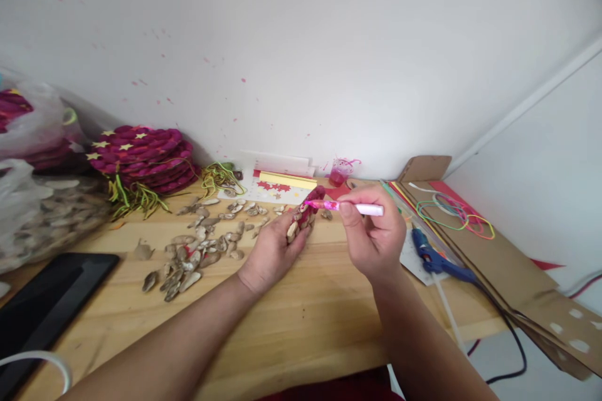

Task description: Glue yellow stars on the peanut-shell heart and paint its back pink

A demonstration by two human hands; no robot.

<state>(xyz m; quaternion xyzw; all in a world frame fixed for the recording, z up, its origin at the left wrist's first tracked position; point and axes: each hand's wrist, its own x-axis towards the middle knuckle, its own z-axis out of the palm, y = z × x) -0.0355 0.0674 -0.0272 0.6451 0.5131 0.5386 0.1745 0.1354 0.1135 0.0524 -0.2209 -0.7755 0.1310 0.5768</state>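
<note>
My left hand is closed around a piece made of peanut shells, held a little above the table. Its far part is coloured deep magenta, while the near shells are still bare tan. In my right hand a white-handled paintbrush is pinched between thumb and fingers. The pink-stained tip points left and meets the shells, as far as I can see. Loose peanut shells lie scattered to the left of my left hand.
Magenta shell pieces with yellow stars are stacked at the back left, beside a plastic bag of shells. A black tablet lies front left. A cup of pink liquid stands near the wall. At right are a blue glue gun and cardboard.
</note>
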